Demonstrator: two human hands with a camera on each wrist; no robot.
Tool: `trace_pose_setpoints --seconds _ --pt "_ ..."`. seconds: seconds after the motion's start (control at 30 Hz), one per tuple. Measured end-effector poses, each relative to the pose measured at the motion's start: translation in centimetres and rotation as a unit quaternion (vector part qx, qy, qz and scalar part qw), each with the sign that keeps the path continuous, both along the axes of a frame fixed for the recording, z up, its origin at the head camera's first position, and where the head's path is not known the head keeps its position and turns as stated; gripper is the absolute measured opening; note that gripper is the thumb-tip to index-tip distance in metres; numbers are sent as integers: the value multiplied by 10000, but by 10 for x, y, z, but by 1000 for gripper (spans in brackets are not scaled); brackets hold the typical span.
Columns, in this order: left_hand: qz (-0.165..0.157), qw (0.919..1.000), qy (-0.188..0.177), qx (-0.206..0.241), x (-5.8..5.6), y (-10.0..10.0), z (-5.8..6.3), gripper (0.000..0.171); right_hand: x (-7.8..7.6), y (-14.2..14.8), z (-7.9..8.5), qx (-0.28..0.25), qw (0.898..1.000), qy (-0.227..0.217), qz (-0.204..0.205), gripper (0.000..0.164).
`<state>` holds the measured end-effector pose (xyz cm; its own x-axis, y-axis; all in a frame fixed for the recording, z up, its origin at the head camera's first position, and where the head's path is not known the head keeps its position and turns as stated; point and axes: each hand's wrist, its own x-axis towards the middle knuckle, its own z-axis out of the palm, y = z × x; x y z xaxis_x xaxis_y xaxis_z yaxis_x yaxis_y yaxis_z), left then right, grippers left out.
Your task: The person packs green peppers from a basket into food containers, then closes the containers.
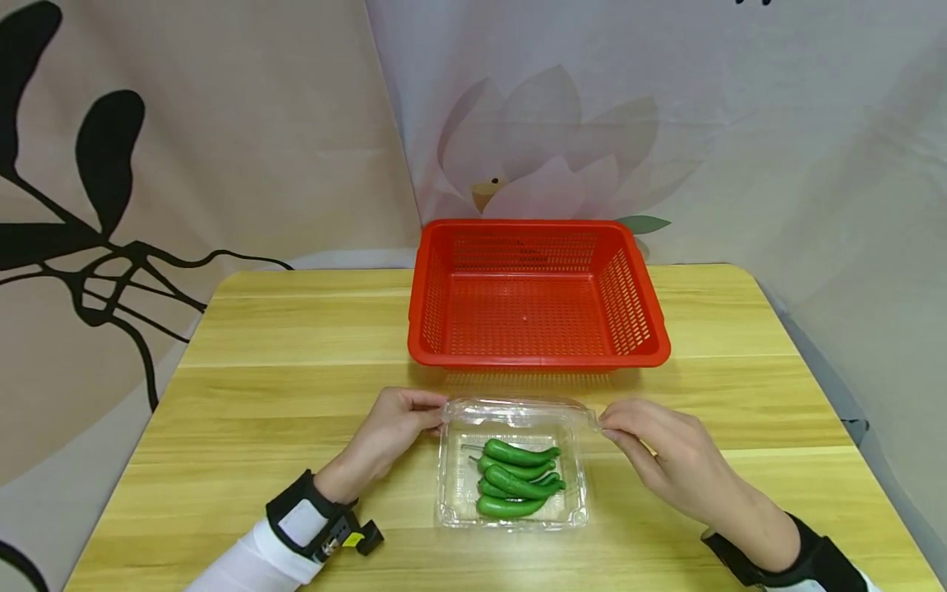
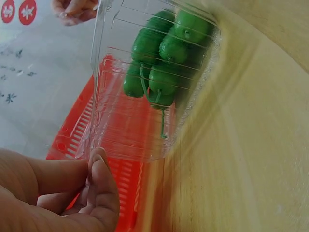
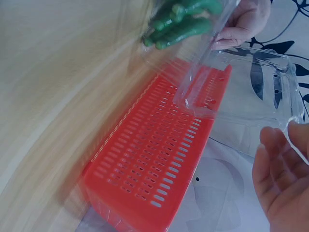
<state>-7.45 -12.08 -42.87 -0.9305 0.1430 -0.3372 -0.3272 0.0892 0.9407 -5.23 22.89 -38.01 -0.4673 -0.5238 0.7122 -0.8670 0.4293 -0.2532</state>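
A clear plastic clamshell box (image 1: pixel 451 493) lies on the table with several green chili peppers (image 1: pixel 518 485) in its base. Its transparent lid (image 3: pixel 241 113) is raised, hinged up from the base in the right wrist view. My left hand (image 1: pixel 403 423) pinches the box's rim at the back left corner; thumb and forefinger meet on that edge in the left wrist view. At the lid's right corner, my right hand (image 1: pixel 658 444) pinches the plastic between thumb and fingertips. The peppers (image 2: pixel 164 53) show through the ribbed wall, some with thin stems toward the left hand.
A red perforated plastic basket (image 1: pixel 540 360) stands behind the box at the table's back edge, with nothing in it. The wooden table (image 1: pixel 296 370) reaches out on both sides. Behind it hangs a printed cloth backdrop (image 1: pixel 296 123).
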Motion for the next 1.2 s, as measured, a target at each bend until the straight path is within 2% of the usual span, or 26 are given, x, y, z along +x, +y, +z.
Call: trace_pose_setpoints --seconds 0.2,0.4,0.63,0.83,1.07,1.2 --pt "38 9998 99 -160 0 2 -3 23 9 5 -1 333 9987 383 84 36" --pt "62 10000 19 58 -1 2 -4 26 18 10 -10 539 9971 522 137 36" --pt "243 9995 20 185 -1 3 -4 30 28 17 -23 1016 9924 686 139 37" --pt "272 9995 85 150 -3 5 -4 27 32 17 -29 1175 9882 898 388 35" --pt "330 9991 33 254 -4 7 -5 26 35 17 -32 1456 9780 1332 677 37" --pt "310 9992 53 233 -3 6 -5 26 37 18 -35 1791 9702 1487 669 39"
